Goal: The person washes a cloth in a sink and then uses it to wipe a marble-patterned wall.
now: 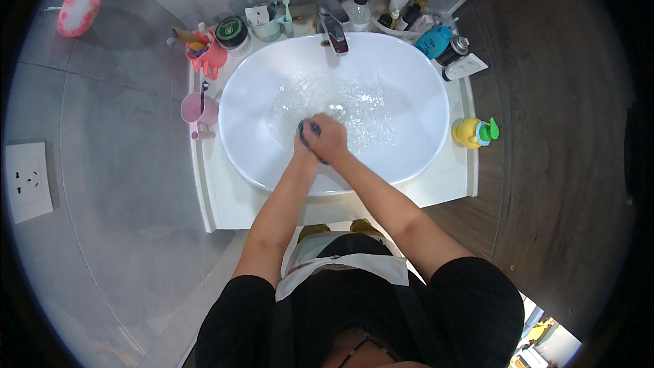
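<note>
Dark, bunched, cloth-like item (315, 127) is pressed between the person's two hands, above the water in the oval, glossy white basin (419, 119), off its centre toward 7 o'clock. The right hand (330, 140) is closed around it, and dark parts show past the fingers and below the palm. The left hand (304, 144) meets the item from the 8 o'clock side, largely covered by the right, so I cannot tell how far its fingers are closed. Clear, rippling water (368, 109) lies in the basin, and a grey metal tap (334, 33) reaches over the rim from 12 o'clock. On the white, flat-topped table (446, 187) around it, a pink plastic mug (193, 105) sits at 9 o'clock, a coral-red plastic cup (210, 61) with small items in it at 10, and a round jar with a dark lid (231, 31) between 10 and 11. A blue plastic bottle (432, 43) is near 2 o'clock, while a yellow bottle with a green pump (470, 133) stands just past 3.
</note>
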Demonstrator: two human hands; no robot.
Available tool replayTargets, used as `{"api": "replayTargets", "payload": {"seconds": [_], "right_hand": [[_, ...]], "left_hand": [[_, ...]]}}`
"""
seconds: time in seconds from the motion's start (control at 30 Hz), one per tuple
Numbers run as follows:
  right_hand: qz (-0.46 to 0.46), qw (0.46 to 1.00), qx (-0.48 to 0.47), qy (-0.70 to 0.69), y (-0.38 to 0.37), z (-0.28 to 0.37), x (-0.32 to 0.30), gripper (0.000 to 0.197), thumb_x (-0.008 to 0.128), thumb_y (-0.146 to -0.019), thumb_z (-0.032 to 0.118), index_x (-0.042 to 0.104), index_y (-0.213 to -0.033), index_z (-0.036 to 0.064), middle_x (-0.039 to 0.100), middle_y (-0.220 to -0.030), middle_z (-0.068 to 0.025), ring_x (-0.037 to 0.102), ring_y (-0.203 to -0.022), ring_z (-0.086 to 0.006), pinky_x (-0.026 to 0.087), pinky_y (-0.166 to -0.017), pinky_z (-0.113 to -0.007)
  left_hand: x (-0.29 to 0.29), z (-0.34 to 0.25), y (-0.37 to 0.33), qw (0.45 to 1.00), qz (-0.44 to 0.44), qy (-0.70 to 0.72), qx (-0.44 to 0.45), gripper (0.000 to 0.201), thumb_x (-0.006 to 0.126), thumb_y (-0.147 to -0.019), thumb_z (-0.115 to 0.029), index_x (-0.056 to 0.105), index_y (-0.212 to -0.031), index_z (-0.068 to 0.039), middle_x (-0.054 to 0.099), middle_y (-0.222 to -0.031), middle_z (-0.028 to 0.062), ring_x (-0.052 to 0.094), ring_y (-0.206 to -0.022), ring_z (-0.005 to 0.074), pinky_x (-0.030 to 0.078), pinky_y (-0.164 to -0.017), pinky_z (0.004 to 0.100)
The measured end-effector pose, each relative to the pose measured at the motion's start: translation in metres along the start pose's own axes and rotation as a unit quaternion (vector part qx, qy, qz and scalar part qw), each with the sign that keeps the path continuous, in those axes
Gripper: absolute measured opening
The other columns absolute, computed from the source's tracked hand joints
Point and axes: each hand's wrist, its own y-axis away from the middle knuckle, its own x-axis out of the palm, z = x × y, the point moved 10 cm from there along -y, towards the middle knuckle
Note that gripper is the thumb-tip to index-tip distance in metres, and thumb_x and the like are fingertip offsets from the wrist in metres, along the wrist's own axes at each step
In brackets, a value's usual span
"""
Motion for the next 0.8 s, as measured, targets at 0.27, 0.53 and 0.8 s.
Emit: {"api": "replayTargets", "payload": {"seconds": [0.27, 0.53, 0.8], "right_hand": [[0.02, 0.983, 0.028, 0.178, -0.018, -0.105, -0.038, 0.022, 0.058, -0.088, 0.032, 0.063, -0.094, 0.0114, 0.063, -0.096, -0.0108, 0.063, -0.082, -0.0336, 0.051, -0.071, -0.043], [-0.046, 0.978, -0.017, 0.203, -0.011, -0.126, -0.068, 0.047, 0.069, -0.079, 0.027, 0.057, -0.124, 0.0187, 0.047, -0.128, -0.0133, 0.05, -0.112, -0.0351, 0.046, -0.09, -0.044], [0.13, 0.947, 0.158, 0.247, -0.002, -0.152, -0.02, 0.052, 0.075, -0.072, 0.027, 0.055, -0.117, 0.0098, 0.049, -0.121, -0.0156, 0.055, -0.107, -0.0349, 0.049, -0.088, -0.044]], "left_hand": [[0.045, -0.02, 0.047, 0.913, -0.035, -0.394, 0.103, 0.018, 0.06, -0.087, -0.026, 0.06, -0.099, -0.013, 0.058, -0.078, -0.0001, 0.056, -0.068, 0.0128, 0.046, -0.062, 0.0269], [-0.019, -0.089, 0.035, 0.935, -0.162, -0.28, 0.145, 0.043, 0.056, -0.089, -0.036, 0.051, -0.129, -0.023, 0.036, -0.138, 0.0012, 0.029, -0.13, 0.0201, 0.018, -0.109, 0.0531], [-0.052, -0.055, 0.01, 0.964, -0.178, -0.181, 0.084, 0.055, 0.05, -0.092, -0.049, 0.045, -0.135, -0.015, 0.027, -0.151, 0.0065, 0.02, -0.14, 0.0254, 0.006, -0.11, 0.0587]]}}
